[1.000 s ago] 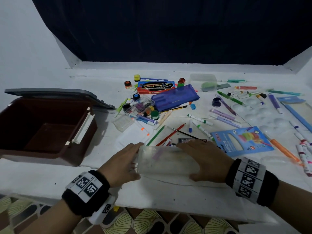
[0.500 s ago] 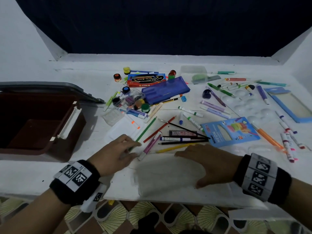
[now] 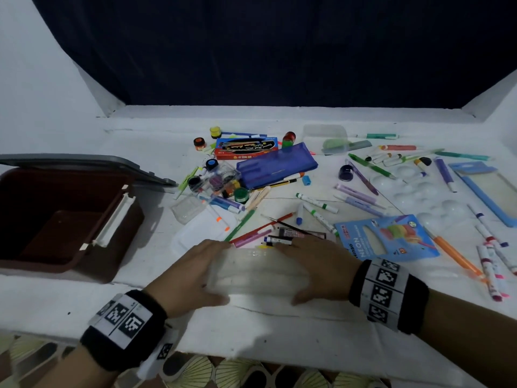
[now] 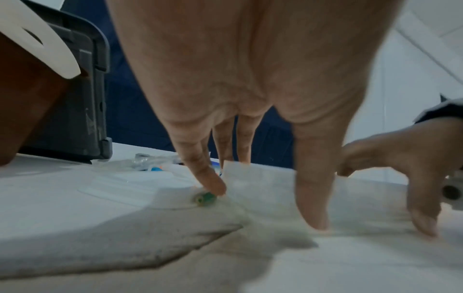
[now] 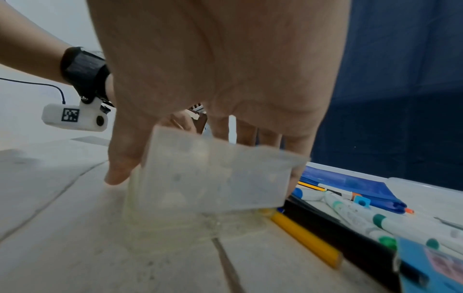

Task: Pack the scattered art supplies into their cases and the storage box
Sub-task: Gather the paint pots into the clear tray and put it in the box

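Note:
A translucent plastic case [image 3: 257, 271] sits near the table's front edge, blurred with motion. My left hand [image 3: 195, 273] grips its left end, and in the left wrist view the thumb [image 4: 310, 198] is on the near side of the case [image 4: 263, 186] with the fingers on the far side. My right hand [image 3: 316, 264] grips the right end. The right wrist view shows the case [image 5: 215, 174] tilted, its far edge over a yellow pen [image 5: 305, 236]. Pens and pencils [image 3: 260, 231] lie just beyond it. The brown storage box [image 3: 120, 247] stands open at the left.
The box's grey lid [image 3: 84, 163] leans back behind it. Farther back lie a blue pencil case [image 3: 275, 166], a red brush box [image 3: 246, 147], paint pots [image 3: 240, 194] and a blue neon packet [image 3: 386, 239]. Markers [image 3: 489, 264], a clear palette [image 3: 428, 191] and a blue-framed case [image 3: 489, 186] fill the right side.
Half a second ago the case lay at the table edge with my left hand off it, on the pens. Now both hands grip its ends and it is nearer the pens.

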`<state>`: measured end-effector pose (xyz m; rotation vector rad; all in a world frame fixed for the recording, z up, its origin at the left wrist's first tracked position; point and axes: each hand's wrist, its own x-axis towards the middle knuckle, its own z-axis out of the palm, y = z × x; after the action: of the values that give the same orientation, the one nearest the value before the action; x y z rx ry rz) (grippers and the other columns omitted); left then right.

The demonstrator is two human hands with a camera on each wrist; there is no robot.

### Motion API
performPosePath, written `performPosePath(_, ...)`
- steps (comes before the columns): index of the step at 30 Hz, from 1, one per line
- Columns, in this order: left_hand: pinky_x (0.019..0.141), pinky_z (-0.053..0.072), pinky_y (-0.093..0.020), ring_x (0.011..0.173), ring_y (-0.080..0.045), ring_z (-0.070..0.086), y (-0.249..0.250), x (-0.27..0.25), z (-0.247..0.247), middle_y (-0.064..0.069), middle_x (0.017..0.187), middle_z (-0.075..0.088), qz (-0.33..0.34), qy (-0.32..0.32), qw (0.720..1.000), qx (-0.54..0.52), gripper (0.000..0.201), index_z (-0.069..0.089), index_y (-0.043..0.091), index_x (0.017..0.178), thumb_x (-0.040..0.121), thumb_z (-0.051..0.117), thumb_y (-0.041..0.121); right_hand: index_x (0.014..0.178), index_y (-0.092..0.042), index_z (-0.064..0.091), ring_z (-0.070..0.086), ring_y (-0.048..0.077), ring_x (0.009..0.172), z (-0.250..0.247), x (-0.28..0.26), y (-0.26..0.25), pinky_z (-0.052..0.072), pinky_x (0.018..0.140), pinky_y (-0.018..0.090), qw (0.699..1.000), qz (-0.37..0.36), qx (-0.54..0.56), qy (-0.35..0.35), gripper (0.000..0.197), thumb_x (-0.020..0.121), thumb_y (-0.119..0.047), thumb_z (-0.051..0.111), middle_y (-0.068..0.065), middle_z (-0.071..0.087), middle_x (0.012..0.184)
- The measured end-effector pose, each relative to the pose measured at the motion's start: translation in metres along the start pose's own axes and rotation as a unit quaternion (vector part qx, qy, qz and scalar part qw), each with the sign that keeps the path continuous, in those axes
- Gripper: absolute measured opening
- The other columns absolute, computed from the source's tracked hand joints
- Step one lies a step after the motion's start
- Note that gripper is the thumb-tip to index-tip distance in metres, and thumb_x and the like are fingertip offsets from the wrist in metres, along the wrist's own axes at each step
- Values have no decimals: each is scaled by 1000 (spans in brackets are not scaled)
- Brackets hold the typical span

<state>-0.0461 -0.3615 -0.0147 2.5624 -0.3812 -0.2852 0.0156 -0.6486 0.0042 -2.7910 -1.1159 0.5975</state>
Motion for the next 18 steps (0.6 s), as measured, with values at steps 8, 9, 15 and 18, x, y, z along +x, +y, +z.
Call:
performPosePath(8,94,40,-23,110,-4,46,3,36,-9,19,122,47,-72,14,996,48,86,45,34,130,58,90,44,154,-23,10,34,21,137,-14,-10,23,35,110,41,999,20,-20,28,113,69,-75,65,0,27,156)
performPosePath(9,91,40,-22,107,-4,47,4,37,-9,20,119,48,-79,17,996,45,85,46,35,127,56,91,43,153,-24,16,37,20,133,-16,-14,28,37,108,39,999,29,-15,29,108,70,-73,65,-2,32,153)
performPosePath(15,91,50,-26,103,5,54,1,37,-13,27,113,54,-121,11,993,0,86,50,40,122,49,95,42,141,-23,36,44,20,125,-12,-17,34,41,103,37,999,26,11,42,87,73,-67,67,-2,44,142)
performPosePath(18,93,48,-25,105,2,53,2,38,-16,28,112,55,-116,-4,993,23,84,49,42,121,50,93,47,135,-21,41,47,20,121,-13,-13,31,45,98,40,999,26,-16,32,82,73,-68,66,-1,48,136)
